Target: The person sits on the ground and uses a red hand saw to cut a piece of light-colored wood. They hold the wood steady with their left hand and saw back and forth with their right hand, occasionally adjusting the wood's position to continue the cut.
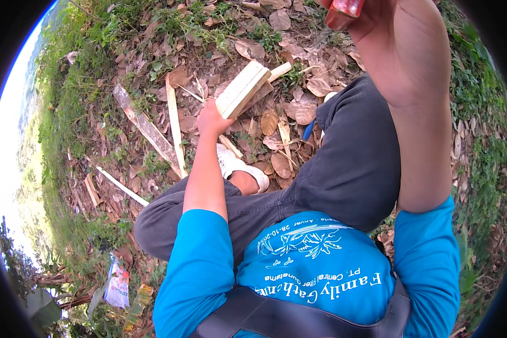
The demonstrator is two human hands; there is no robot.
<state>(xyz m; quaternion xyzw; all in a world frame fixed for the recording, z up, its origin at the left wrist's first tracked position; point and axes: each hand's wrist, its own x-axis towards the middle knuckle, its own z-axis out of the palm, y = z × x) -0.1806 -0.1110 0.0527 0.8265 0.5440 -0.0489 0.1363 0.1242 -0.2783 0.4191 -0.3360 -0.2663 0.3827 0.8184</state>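
My left hand (211, 119) is closed round the lower left end of a pale, squared piece of wood (243, 90), tilted up to the right above the leaf litter. A rounded pale stick (280, 71) shows its end just behind it. My right hand (403, 50) is raised high at the top right, fingers partly cut off by the picture's edge. It is closed on a shiny red object (343, 14), which runs out of view, so its kind cannot be made out. The two hands are well apart.
A weathered plank (146, 127) and a narrow pale strip (175, 121) lie to the left. Wood splinters (285, 135) and a blue object (308, 130) are near my bent knee (357, 152). A plastic packet (117, 284) lies lower left among plants. Dry leaves cover the ground.
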